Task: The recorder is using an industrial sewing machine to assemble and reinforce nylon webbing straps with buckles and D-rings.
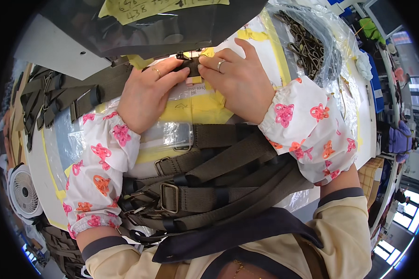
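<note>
Under the edge of a dark machine head (172, 35), both hands meet over a short dark piece of webbing strap (194, 68). My left hand (146, 95) grips its left side, thumb and fingers close together. From the right, my right hand (239, 79) pinches the other side, its little finger side raised. An olive webbing strap (114, 87) reaches my left hand from a heap at the left; its course beneath the hand is hidden. Between me and the machine lies a pile of olive webbing straps (233, 162) with metal buckles (169, 197) and dark loops.
Yellow tape (202, 109) and clear plastic cover the white worktop. At the far right sits a clear bag of metal hooks (307, 46). More straps (46, 95) lie at the left beside the machine's white body (60, 49). A white fan (25, 191) stands at the left edge.
</note>
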A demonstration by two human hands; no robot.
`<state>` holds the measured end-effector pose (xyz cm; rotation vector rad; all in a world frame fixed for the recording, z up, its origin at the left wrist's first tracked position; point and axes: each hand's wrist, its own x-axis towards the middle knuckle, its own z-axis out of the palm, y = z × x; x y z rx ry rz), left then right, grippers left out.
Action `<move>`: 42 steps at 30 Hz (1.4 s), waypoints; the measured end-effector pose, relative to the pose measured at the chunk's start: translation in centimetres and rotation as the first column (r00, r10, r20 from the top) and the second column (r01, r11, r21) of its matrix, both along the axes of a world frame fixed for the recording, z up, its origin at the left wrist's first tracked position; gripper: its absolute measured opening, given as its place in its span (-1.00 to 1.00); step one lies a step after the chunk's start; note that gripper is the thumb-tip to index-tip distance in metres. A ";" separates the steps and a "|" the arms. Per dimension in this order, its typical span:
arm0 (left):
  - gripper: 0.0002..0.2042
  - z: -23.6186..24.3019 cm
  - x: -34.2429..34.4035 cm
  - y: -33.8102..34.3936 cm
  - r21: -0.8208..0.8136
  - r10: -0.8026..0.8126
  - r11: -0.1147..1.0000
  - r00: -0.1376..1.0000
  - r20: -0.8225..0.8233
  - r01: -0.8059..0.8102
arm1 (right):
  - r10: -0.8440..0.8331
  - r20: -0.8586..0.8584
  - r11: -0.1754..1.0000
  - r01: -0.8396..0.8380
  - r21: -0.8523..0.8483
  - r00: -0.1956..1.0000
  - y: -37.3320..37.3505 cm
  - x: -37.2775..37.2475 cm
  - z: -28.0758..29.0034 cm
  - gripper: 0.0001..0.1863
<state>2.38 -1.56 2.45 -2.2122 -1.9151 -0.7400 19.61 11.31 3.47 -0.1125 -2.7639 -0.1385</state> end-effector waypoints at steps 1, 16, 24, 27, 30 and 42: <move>-0.71 0.0 -0.2 0.0 0.006 -0.018 1.000 1.000 0.011 0.018 | 0.002 0.000 1.000 -0.002 -0.002 1.000 0.0 0.0 0.1 -0.61; -0.75 -0.7 -2.1 0.8 -0.176 0.083 0.983 0.986 0.147 -0.057 | -0.046 0.084 0.998 0.043 0.042 0.995 1.7 -1.4 0.0 -0.66; -0.78 -1.7 -2.5 0.7 -0.023 0.070 0.997 0.987 0.144 -0.067 | -0.042 0.047 0.997 0.045 -0.065 0.998 1.6 -1.1 -0.5 -0.55; -0.75 -0.6 -2.0 0.7 -0.309 0.188 0.941 0.973 0.131 -0.140 | -0.033 0.101 0.991 0.046 -0.128 0.994 1.9 -1.1 -0.4 -0.55; -0.75 -0.1 -1.8 0.7 -0.351 0.174 0.930 0.974 0.144 -0.115 | -0.026 0.114 0.987 0.044 -0.156 0.993 2.1 -1.1 -0.3 -0.55; -0.77 0.4 -0.1 0.4 -0.023 -0.159 0.987 0.972 -0.172 0.158 | 0.068 0.019 0.983 -0.063 -0.174 0.998 0.7 1.0 -0.7 -0.53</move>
